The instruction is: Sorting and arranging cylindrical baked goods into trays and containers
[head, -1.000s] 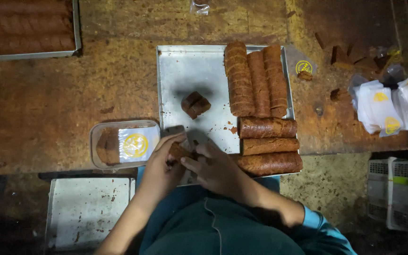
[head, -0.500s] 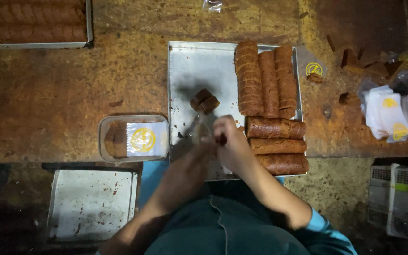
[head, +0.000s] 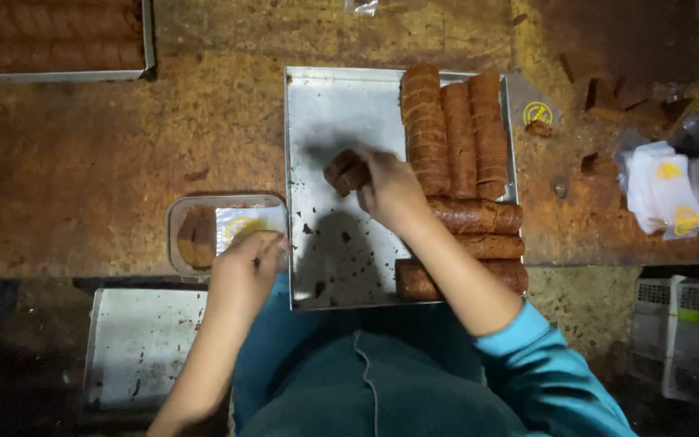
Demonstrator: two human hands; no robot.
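Observation:
My right hand (head: 390, 188) rests on the metal tray (head: 325, 113), fingers closed on a small pile of cut brown cake slices (head: 345, 171). My left hand (head: 244, 263) hovers at the edge of a clear plastic box (head: 192, 212) that holds brown slices (head: 196, 236) and a white label with a yellow mark (head: 240, 225); its fingers touch the label's corner. Long brown cake rolls (head: 446, 133) stand upright along the tray's right side, and more rolls (head: 479, 217) lie crosswise below them.
Another tray of brown rolls (head: 50, 36) sits at the far left. White wrapped packets (head: 677, 190) lie at the right on the worn brown table (head: 82, 154). An empty metal tray (head: 143, 344) lies below the table edge, with white crates (head: 689, 340) at the lower right.
My right hand has moved up the tray from the near edge to the cut slices. My left hand has shifted left onto the plastic box.

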